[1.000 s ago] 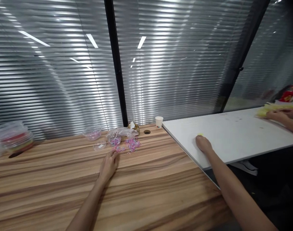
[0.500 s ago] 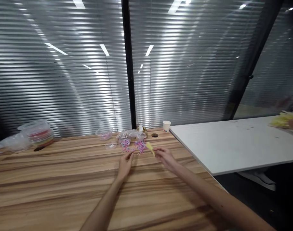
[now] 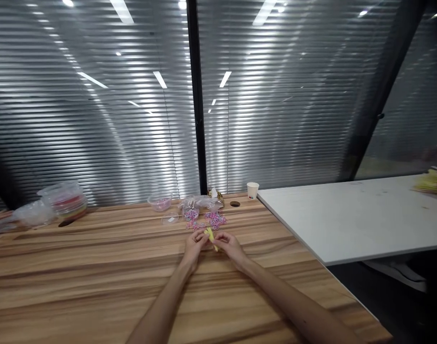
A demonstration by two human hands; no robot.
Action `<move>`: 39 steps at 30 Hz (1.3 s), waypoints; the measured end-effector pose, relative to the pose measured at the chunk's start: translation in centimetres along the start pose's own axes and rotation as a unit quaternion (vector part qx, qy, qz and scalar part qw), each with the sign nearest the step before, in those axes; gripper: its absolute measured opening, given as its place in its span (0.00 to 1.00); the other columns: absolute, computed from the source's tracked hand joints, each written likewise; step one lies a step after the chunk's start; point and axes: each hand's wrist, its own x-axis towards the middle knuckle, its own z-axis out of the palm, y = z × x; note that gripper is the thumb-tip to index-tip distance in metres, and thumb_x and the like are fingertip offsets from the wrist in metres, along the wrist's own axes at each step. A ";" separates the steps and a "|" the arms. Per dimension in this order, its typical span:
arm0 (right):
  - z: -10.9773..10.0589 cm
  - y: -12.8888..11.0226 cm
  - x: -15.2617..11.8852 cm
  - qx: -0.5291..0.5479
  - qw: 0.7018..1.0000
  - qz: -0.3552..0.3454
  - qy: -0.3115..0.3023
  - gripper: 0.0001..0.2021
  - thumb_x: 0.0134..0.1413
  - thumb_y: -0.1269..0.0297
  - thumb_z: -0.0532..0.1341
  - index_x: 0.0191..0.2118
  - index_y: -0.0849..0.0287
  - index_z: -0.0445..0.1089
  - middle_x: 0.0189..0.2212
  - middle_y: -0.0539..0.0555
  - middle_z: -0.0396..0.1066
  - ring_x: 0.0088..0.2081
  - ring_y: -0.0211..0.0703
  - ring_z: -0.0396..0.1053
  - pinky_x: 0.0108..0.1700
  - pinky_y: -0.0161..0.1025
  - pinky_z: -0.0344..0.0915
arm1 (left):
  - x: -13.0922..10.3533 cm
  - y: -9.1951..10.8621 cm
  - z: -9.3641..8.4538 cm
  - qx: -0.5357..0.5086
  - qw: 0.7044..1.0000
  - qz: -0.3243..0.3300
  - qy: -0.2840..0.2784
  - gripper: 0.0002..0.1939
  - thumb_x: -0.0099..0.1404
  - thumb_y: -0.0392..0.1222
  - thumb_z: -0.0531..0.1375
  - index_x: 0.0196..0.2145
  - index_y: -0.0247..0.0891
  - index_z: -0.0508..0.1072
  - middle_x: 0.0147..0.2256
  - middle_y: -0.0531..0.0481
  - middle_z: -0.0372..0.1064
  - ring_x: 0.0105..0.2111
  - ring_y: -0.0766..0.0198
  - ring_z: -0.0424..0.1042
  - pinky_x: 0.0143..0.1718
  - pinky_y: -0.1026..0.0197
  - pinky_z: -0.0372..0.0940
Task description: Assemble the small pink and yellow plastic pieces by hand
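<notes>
A small bundle of yellow strips (image 3: 211, 237) is between my two hands, above the wood-grain table (image 3: 114, 267). My right hand (image 3: 228, 244) pinches its lower part. My left hand (image 3: 194, 247) has its fingers closed at the upper left side of the bundle; whether they grip the strips or something smaller, I cannot make out. Just beyond my hands lie loose pink, blue and purple small pieces (image 3: 214, 219), beside a clear plastic bag (image 3: 200, 202) with more of them in it. A round clear lid (image 3: 170, 219) lies left of the bag.
A clear bowl (image 3: 160, 203) stands behind the lid. A paper cup (image 3: 252, 190) stands at the back edge. Stacked plastic containers (image 3: 68, 199) are at the left, near a person's hand (image 3: 0, 216). More yellow strips (image 3: 431, 181) lie on the white table (image 3: 340, 215).
My right hand has moved left and nearer to me with the yellow bundle. My left hand now meets it at the bundle. A person's hand has appeared at the far left.
</notes>
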 end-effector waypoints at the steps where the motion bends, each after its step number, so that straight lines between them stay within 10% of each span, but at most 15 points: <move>1: -0.1 0.1 0.0 -0.026 1.000 -0.014 -0.004 0.16 0.32 0.59 0.68 0.24 0.62 0.61 0.20 0.48 0.64 0.22 0.35 0.63 0.25 0.31 0.59 | -0.1 0.0 0.1 0.006 1.000 -0.003 -0.007 0.23 0.41 0.42 0.68 0.37 0.32 0.70 0.30 0.45 0.72 0.29 0.64 0.71 0.33 0.63 0.64; 12: -0.4 -0.5 -0.8 -0.043 0.999 -0.008 -0.026 0.21 0.37 0.50 0.64 0.34 0.63 0.68 0.28 0.54 0.69 0.24 0.39 0.67 0.29 0.38 0.66 | -1.1 0.3 0.8 0.017 0.999 -0.037 -0.031 0.22 0.46 0.41 0.66 0.40 0.33 0.70 0.37 0.42 0.72 0.32 0.62 0.71 0.35 0.62 0.65; 21: -1.5 -0.1 0.3 0.004 0.995 0.003 0.103 0.24 0.29 0.49 0.66 0.32 0.63 0.67 0.24 0.54 0.69 0.27 0.44 0.68 0.27 0.37 0.64 | -1.0 0.9 0.8 -0.024 0.998 -0.059 -0.009 0.20 0.46 0.37 0.66 0.39 0.34 0.70 0.34 0.45 0.72 0.34 0.66 0.71 0.35 0.66 0.65; 28: -1.4 -0.8 0.1 0.009 0.998 0.001 0.059 0.23 0.30 0.49 0.66 0.32 0.63 0.67 0.25 0.54 0.70 0.26 0.43 0.69 0.30 0.38 0.64 | -0.5 1.0 0.4 -0.120 0.990 -0.051 0.063 0.06 0.49 0.28 0.62 0.26 0.33 0.71 0.28 0.51 0.70 0.30 0.71 0.70 0.38 0.68 0.65; 39: 0.3 -0.6 -1.3 0.103 0.994 0.007 0.037 0.22 0.32 0.55 0.68 0.34 0.61 0.62 0.30 0.53 0.70 0.31 0.40 0.68 0.34 0.36 0.64 | -2.0 0.3 2.2 -0.101 0.993 -0.042 0.039 0.13 0.42 0.38 0.68 0.28 0.32 0.71 0.27 0.51 0.69 0.26 0.71 0.67 0.29 0.70 0.62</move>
